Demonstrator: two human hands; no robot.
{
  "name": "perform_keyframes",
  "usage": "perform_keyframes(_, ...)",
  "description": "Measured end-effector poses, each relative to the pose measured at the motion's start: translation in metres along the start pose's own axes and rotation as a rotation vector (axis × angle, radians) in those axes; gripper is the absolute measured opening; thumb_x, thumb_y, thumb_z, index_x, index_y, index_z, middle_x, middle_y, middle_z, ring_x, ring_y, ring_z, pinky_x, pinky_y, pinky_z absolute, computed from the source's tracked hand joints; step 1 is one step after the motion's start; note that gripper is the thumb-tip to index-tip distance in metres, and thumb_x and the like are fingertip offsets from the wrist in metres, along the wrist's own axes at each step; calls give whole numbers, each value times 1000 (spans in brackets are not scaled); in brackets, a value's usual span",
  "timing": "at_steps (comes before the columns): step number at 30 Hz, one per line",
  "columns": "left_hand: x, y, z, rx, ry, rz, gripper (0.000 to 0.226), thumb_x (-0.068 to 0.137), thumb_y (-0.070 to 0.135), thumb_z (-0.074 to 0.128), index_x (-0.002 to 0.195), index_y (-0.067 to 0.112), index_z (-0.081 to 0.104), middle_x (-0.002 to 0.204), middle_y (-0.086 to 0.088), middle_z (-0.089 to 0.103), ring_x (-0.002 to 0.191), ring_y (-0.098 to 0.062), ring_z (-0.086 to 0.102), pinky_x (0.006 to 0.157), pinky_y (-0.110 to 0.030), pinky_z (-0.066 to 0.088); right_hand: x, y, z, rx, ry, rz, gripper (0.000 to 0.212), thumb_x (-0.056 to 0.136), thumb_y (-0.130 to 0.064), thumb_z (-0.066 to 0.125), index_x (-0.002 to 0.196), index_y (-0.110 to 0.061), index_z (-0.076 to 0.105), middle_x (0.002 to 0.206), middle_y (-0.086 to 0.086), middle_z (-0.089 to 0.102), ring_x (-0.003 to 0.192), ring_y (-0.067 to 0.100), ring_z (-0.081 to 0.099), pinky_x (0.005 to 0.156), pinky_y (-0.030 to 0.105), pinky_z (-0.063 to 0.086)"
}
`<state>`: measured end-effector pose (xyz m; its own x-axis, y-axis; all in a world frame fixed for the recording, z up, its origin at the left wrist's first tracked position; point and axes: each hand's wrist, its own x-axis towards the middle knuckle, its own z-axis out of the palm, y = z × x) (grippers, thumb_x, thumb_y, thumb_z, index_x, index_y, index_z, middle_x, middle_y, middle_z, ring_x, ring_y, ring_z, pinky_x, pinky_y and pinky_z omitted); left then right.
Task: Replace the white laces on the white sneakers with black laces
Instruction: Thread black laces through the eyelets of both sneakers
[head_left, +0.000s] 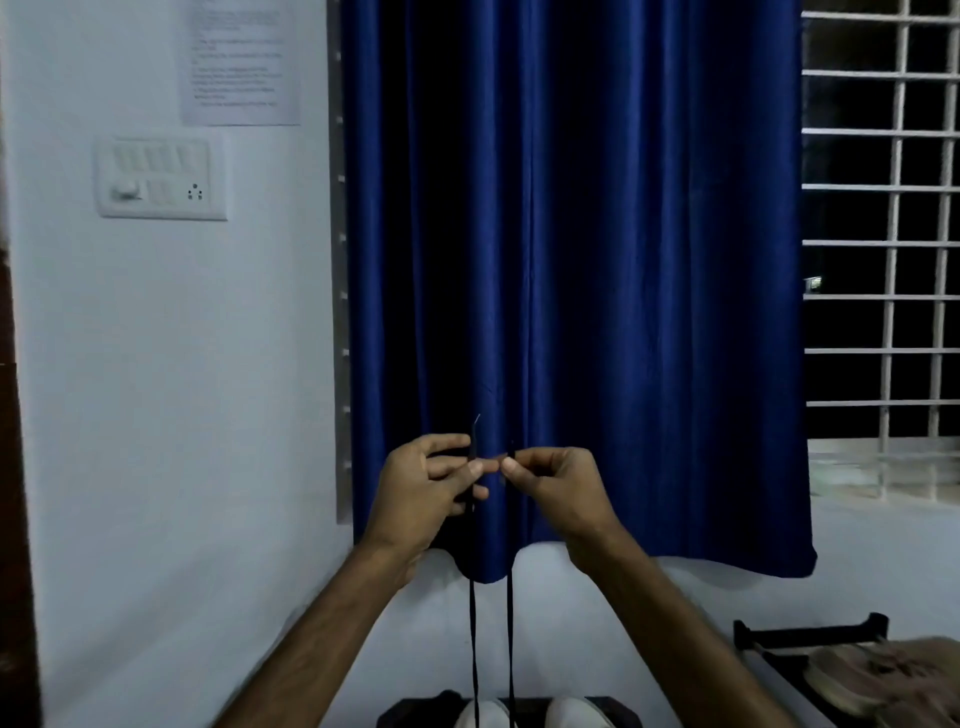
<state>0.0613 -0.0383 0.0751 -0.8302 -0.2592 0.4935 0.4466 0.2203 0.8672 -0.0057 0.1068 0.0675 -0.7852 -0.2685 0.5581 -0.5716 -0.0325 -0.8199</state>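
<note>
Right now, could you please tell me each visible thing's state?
Thin black lace: held up, two strands hanging toward the sneakers.
Left hand: grips one strand near its tip.
Right hand: pinches the other end.
White sneakers: toes only in view, lacing hidden.
Dark blue fabric curtain: drawn shut.

The left hand and right hand sit side by side at centre, each pinching a strand of the lace, which hangs down to the sneakers at the near edge. The curtain hangs behind them, with a switch panel to its left and a window grille to its right.
</note>
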Motion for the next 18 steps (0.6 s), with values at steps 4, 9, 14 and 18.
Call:
perform_keyframes(4,-2,-6,1,-12,32,-17,18,91,16,65,108,9,68,90,0,77,82,-20,73,80,-37,59,5,0,-2,44,41,2,12,89,-13,64,84,-8,74,85,1,75,88,6,69,82,22,51)
perform_keyframes(9,-2,-14,4,-37,48,-48,12,90,21,67,99,13,72,89,1,77,84,-20,72,81,-37,59,18,-11,-6,25,93,-10,12,90,-14,65,86,-8,75,83,0,74,85,5,69,78,20,52)
perform_keyframes(14,-5,-25,7,-102,48,-62,13,98,10,55,98,9,68,79,-4,72,62,-13,62,61,-28,57,12,-8,-2,133,9,166,20,98,-10,52,92,-4,70,70,6,67,58,12,63,59,25,55)
perform_keyframes(18,-25,-68,7,-15,109,-206,19,100,7,47,95,9,65,69,0,55,45,-1,44,39,-13,32,-7,21,-2,-80,-4,231,19,97,-12,54,93,-4,71,66,1,63,46,3,48,43,15,37)
